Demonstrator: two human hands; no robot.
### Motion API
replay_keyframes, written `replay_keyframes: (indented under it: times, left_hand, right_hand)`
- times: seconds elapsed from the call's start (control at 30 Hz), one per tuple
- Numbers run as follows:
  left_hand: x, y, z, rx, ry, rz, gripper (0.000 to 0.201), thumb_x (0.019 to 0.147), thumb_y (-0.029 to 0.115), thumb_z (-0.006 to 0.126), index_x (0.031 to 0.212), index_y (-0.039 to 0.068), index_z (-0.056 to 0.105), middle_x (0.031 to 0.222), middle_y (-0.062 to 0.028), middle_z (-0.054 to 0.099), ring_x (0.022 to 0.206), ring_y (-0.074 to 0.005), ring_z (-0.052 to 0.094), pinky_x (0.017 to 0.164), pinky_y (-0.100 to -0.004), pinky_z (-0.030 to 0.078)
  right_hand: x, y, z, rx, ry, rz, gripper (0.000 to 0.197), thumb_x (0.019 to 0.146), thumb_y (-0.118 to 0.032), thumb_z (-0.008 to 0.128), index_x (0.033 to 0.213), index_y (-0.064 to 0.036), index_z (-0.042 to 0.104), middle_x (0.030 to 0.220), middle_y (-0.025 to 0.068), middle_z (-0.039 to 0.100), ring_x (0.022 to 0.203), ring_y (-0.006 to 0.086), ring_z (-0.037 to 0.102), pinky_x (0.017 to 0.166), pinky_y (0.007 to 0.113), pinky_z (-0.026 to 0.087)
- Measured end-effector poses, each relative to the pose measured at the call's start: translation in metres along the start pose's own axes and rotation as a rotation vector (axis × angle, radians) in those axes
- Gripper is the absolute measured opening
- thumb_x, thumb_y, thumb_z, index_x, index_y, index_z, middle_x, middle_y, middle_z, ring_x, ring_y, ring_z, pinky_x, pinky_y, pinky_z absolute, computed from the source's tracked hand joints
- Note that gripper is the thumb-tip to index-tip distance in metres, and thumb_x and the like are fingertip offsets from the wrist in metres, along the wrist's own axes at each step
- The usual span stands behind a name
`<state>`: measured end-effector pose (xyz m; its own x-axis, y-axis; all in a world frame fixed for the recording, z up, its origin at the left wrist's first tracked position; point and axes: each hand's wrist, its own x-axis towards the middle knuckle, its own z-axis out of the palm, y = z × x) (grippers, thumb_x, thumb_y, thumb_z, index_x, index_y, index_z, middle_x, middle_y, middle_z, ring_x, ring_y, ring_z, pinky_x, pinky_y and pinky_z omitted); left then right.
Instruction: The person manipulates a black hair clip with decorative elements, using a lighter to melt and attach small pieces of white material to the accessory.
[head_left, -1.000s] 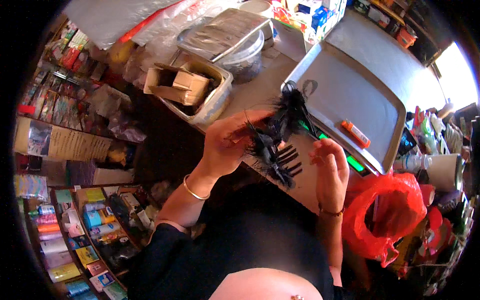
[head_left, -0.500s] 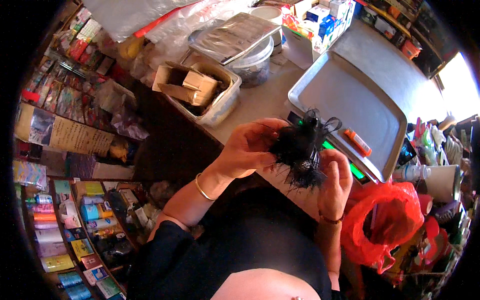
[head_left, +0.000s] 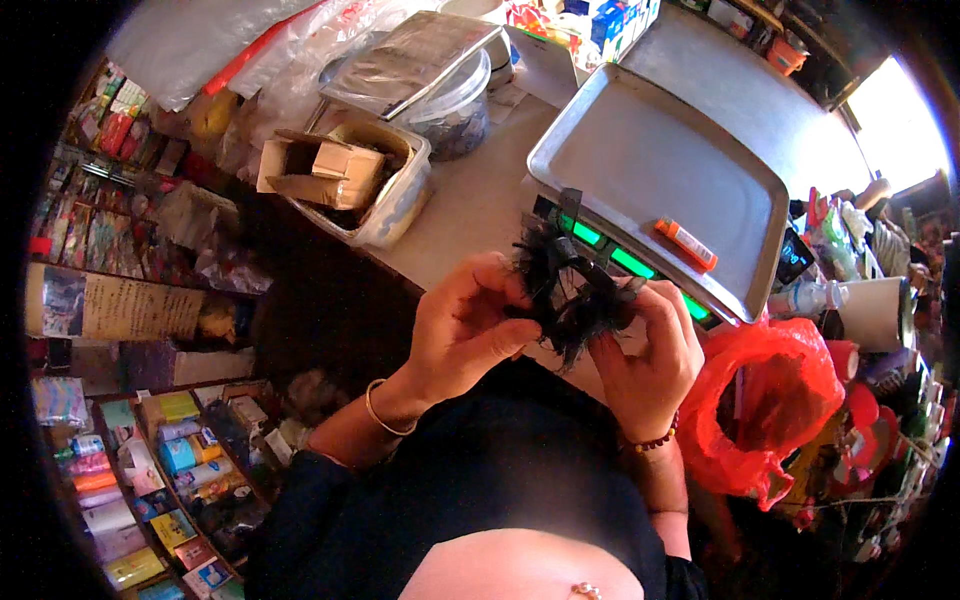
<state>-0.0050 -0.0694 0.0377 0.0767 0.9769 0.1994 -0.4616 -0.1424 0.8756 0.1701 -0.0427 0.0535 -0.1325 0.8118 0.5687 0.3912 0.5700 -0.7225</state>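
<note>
Between my two hands is a black frilly hair accessory (head_left: 575,285), with stringy fringe and stiff ribbon-like loops. My left hand (head_left: 468,325) pinches its left part between thumb and fingers. On the other side, my right hand (head_left: 655,350) grips the right part with the thumb underneath. A gap shows in the middle, between the two dark tufts. The accessory is held in the air just in front of a weighing scale with green lit displays (head_left: 632,263). Its exact build is hard to make out against the dark fringe.
The scale's metal tray (head_left: 665,165) carries an orange tube (head_left: 686,244). A red plastic bag (head_left: 700,440) hangs open at the right. Left of the scale stand a tub with cardboard boxes (head_left: 400,215) and a round clear container (head_left: 465,110). Packed shelves (head_left: 115,475) line the left.
The view has shifted, so the scale sits further left. My right hand has moved up over the accessory's right side, and the black tufts are now spread apart with a gap between them.
</note>
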Motion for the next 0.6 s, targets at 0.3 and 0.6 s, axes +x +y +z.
replay_keyframes:
  times: [0.3,0.6]
  left_hand:
    - [0.004,-0.008,0.006,-0.075,-0.023,0.184,0.023,0.078,-0.002,0.059,0.094,0.001,0.043,0.09,-0.0066,0.045,0.071,-0.0114,0.051,0.055,-0.0207,0.045]
    - [0.005,0.015,0.002,0.448,-0.157,-0.05,0.061,0.076,0.017,0.066,0.123,-0.003,0.032,0.113,-0.0101,0.045,0.104,-0.0168,0.044,0.087,-0.0286,0.037]
  right_hand:
    - [-0.004,-0.002,0.002,0.027,0.077,-0.132,0.039,0.052,0.006,0.068,0.089,-0.0006,0.058,0.08,0.0128,0.058,0.068,0.0244,0.057,0.059,0.03,0.048]
    - [-0.008,0.01,0.001,-0.046,-0.003,-0.448,0.035,0.058,0.001,0.068,0.092,0.0025,0.059,0.082,0.0125,0.057,0.068,0.0251,0.057,0.057,0.032,0.049]
